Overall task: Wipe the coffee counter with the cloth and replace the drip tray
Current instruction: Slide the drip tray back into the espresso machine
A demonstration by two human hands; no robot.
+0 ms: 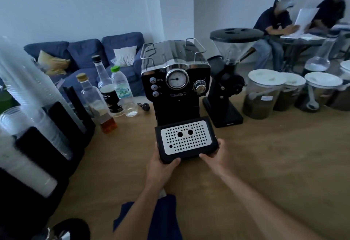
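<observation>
Both the left hand (162, 166) and right hand (216, 154) grip the drip tray (186, 141) at its near corners, just before the espresso machine (176, 82), where a skewed push may jam it.

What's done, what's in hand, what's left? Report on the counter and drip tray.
Done: wiping cannot be confirmed, though the wooden counter shows no spills and what looks like a dark blue cloth lies under the left forearm. In hand: the left hand and right hand grip the drip tray at the espresso machine's base. Left: seating the tray fully.
</observation>
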